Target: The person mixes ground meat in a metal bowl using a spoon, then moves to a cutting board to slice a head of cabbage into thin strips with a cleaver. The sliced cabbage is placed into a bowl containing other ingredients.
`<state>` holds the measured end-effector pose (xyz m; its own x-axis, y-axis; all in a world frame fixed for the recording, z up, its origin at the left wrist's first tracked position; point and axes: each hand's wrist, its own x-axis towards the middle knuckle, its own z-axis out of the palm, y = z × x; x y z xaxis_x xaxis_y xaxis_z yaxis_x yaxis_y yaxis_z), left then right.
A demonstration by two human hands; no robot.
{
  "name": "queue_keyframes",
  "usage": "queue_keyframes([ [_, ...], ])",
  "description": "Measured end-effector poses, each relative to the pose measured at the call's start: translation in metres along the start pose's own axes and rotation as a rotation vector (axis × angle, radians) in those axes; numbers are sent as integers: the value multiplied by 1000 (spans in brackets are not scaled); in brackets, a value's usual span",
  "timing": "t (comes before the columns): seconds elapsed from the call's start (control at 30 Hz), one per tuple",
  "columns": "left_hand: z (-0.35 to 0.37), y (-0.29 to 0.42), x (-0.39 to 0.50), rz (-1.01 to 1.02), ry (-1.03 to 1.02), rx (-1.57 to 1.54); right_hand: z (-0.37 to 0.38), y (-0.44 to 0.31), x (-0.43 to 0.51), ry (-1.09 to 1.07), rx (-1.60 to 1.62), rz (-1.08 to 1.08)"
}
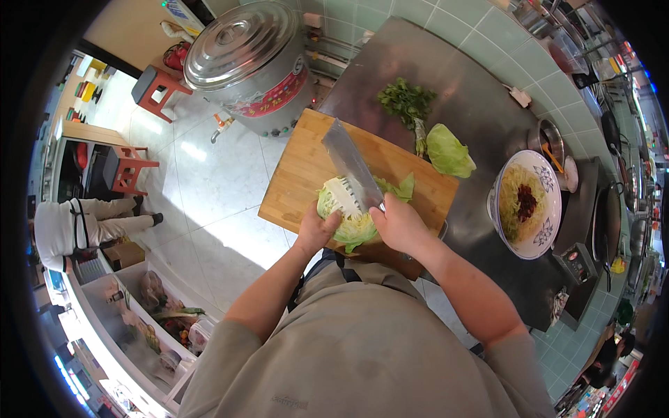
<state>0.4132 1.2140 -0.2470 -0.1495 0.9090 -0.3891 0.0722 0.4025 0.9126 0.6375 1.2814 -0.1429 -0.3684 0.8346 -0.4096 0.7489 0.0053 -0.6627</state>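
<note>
A cut cabbage [342, 206] lies on the wooden cutting board [298, 167], its pale core and yellow inner leaves facing up. My left hand [316, 227] grips its near left side, thumb on the cut face. In my right hand [400, 224] is the handle of a cleaver [353, 162]. The wide blade slants away to the upper left, next to or over the cabbage; whether its edge touches the cabbage I cannot tell. Loose green leaf pieces [402, 188] lie just beyond the blade. Most of the handle is hidden by my fingers.
Herbs [407, 102] and a cabbage leaf [449, 151] lie beyond the board on the metal counter [470, 99]. At right stands a patterned bowl [546, 209] of shredded food with dark red topping. A large lidded metal pot [251, 68] stands beyond left; a person [89, 230] is at far left.
</note>
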Motion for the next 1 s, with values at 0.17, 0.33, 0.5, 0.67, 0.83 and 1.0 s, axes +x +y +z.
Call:
queue_keyframes([
  [0.17, -2, 0, 2, 56, -45, -48, 34, -6, -20, 178, 161, 71],
  [0.33, 1, -4, 2, 22, -31, -40, 9, 0, 1, 45, -23, -39],
  [0.5, 1, 0, 0, 54, -18, -23, 11, 8, 8, 2, 65, 15],
  [0.67, 0, -2, 0, 17, -20, 18, 35, -5, -15, 175, 57, -12],
  [0.83, 1, -9, 1, 116, -8, 247, -3, -6, 16, -341, 107, 267],
  [1.0, 1, -3, -1, 38, 12, 235, 32, 8, -4, 89, 17, -36],
])
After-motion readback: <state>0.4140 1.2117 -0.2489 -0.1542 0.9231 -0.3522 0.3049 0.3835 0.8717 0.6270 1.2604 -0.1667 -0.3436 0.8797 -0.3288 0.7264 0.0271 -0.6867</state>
